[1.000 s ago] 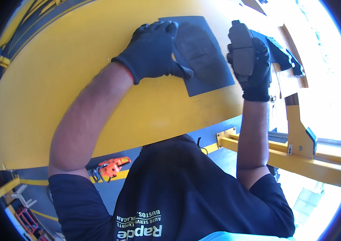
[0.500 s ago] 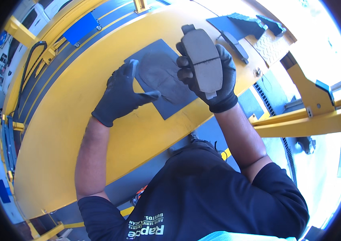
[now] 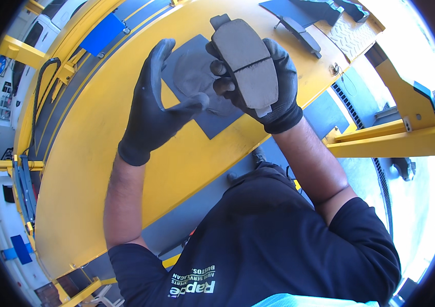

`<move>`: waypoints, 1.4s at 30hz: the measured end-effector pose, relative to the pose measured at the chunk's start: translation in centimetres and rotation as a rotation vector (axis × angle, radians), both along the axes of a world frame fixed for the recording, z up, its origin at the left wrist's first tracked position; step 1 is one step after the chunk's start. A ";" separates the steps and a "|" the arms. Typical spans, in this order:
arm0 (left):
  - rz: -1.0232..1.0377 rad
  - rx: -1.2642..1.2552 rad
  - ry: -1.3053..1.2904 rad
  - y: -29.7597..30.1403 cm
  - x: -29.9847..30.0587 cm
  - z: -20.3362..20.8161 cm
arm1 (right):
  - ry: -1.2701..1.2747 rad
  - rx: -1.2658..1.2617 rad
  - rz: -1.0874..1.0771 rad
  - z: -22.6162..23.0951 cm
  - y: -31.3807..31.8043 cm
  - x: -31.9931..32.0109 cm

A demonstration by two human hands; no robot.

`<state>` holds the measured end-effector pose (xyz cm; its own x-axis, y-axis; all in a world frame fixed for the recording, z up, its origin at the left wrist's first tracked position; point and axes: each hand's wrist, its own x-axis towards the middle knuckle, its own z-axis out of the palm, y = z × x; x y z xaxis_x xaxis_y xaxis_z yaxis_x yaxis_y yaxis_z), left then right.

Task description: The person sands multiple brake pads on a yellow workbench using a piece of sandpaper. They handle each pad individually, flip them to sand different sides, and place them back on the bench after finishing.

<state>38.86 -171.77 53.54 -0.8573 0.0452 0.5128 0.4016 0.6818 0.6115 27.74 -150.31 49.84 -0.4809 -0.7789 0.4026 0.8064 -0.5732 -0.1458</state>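
The right hand (image 3: 266,82), in a dark glove, is clamped on a grey brake pad (image 3: 245,61), fingers wrapped round its edges so the flat friction face with its centre groove turns toward the camera; the pad is lifted clear of the yellow table (image 3: 125,153), just above a dark grey sanding sheet (image 3: 212,120) lying flat on it. The left hand (image 3: 158,105), gloved the same, holds nothing — its grip is apart, fingers straight up and thumb stretched toward the pad, the thumb tip close to the right fingers without clearly touching them. By the look of it the step in hand is a check of the pad's face, raised off the sheet for a look; the next move would call for a steady hold on the pad's edges and a flat, even seating of its face if it goes back down on the sheet. Farther along the table, toward the upper right, a second brake pad (image 3: 299,31) lies beside another dark sheet (image 3: 284,9) and a black block (image 3: 320,10). A blue rectangular panel (image 3: 103,35) sits at the table's upper left edge, a blue round sign (image 3: 0,65) hangs on the far wall at left, and a yellow lift arm (image 3: 391,140) crosses at right.
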 end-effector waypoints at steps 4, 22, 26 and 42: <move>-0.094 -0.077 0.126 1.8 0.1 0.3 | 0.029 0.124 -0.059 -0.4 -0.3 0.3; -0.206 0.135 0.048 0.6 -0.4 1.7 | 0.349 0.443 -0.167 -0.3 -0.3 0.7; -0.264 -0.043 -0.041 -0.7 0.6 3.8 | 0.797 0.516 -0.252 1.1 0.3 0.7; 0.118 -0.171 0.187 1.2 1.3 3.3 | 0.037 0.001 0.254 -0.3 1.9 0.0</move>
